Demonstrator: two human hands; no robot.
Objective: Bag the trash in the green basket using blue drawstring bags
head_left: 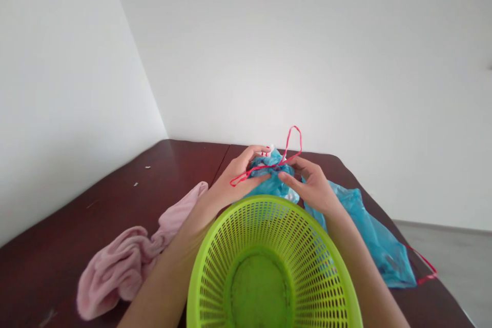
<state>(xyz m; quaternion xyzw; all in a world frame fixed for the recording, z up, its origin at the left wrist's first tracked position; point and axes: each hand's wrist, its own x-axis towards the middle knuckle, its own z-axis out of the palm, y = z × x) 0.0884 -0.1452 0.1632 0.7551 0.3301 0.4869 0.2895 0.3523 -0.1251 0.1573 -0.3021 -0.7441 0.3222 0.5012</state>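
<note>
We seem to be tying the red string (287, 160) of the blue bag (265, 186) at the desk's (46, 261) far middle, beyond the basket (269, 198), our left grip (235, 178) curled around it and right grip (313, 184) pinching its neck; the next move calls for tightening both loops evenly.

Cut off at near edge: green basket (269, 236). Partly hidden by left hand (236, 177): blue plastic (274, 184). Too small to tell: pale specks (147, 167).

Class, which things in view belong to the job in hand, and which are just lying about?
Job in hand: left hand, right hand, bunched blue bag, its red drawstring.

Apparently lying about: pink cloth, other blue bag, green basket (possibly involved).
</note>
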